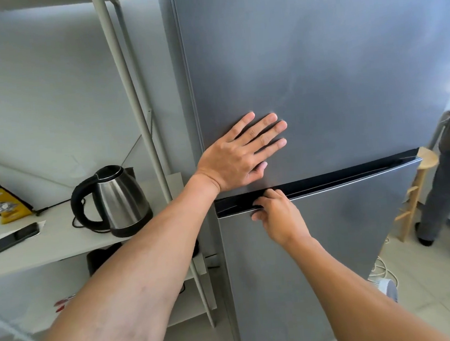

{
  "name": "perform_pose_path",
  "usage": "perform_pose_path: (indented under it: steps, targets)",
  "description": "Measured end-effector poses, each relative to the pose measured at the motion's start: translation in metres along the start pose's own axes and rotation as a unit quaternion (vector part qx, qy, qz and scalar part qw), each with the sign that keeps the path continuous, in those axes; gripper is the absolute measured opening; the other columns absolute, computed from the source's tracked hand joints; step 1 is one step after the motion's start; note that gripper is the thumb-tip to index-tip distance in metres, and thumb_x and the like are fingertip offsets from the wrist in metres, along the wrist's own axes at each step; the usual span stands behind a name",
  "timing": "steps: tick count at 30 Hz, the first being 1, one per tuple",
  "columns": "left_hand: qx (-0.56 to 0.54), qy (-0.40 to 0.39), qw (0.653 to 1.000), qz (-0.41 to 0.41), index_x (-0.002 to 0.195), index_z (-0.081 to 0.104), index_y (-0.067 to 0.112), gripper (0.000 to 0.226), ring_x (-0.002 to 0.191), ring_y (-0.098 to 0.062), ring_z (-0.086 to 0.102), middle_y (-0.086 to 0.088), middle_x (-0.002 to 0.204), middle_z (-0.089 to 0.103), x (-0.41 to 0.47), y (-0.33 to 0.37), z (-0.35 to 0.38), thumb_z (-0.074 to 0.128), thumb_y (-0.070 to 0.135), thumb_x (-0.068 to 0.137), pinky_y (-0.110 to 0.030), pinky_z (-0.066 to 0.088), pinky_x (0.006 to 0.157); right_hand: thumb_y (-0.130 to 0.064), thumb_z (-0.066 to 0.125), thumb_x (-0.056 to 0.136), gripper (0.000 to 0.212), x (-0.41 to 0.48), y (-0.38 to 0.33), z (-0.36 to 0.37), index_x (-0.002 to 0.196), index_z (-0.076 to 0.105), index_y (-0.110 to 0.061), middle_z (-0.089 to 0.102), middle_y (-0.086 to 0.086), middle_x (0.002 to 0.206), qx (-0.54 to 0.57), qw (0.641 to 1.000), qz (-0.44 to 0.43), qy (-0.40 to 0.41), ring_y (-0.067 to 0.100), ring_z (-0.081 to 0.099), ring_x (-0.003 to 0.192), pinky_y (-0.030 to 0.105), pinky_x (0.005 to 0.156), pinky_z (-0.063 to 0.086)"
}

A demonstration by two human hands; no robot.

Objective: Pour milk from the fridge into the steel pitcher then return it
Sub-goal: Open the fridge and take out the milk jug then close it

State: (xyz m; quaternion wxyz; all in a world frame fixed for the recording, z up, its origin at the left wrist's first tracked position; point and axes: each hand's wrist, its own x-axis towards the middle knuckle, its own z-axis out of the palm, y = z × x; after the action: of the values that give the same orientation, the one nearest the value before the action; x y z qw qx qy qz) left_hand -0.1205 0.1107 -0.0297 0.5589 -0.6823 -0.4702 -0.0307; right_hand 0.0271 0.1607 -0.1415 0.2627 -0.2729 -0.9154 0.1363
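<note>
Gripping lower door's (pixel 320 243) top edge, right hand (pixel 279 217)

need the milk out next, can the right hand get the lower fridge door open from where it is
Probably yes. The right hand already has its fingers hooked in the dark handle recess atop the lower door; nothing blocks it. The left hand lies flat on the upper door.

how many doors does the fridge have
2. The upper door has the left hand flat against it; the lower door sits below the dark handle gap, where the right hand hooks its top edge. Both look shut.
</note>
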Motion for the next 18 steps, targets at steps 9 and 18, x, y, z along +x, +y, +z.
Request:
perform_pose_path:
  steps: [9,18]
  targets:
    - [-0.006,-0.032,0.999,-0.007,0.150,0.044,0.021,0.053,0.149,-0.027,0.028,-0.006,0.161,0.032,-0.002,0.002,-0.008,0.043,0.030,0.098,-0.051,0.025,0.120,-0.020,0.077,0.080,0.026,-0.067,0.016,-0.042,0.105,0.074,-0.012,0.062,-0.001,0.099,0.089,0.995,0.003,-0.047,0.018,0.051,0.098,0.027,0.087,0.042]
    - [-0.142,-0.082,0.986,-0.030,0.112,0.069,0.015,0.031,0.148,-0.031,0.031,-0.010,0.157,0.039,-0.008,0.053,-0.021,0.053,0.025,0.089,-0.052,0.021,0.120,-0.045,0.062,0.089,0.048,-0.114,0.018,-0.095,0.132,0.045,-0.032,0.049,0.001,0.109,0.277,0.935,0.206,0.081,0.010,0.062,0.079,0.013,0.074,0.046]
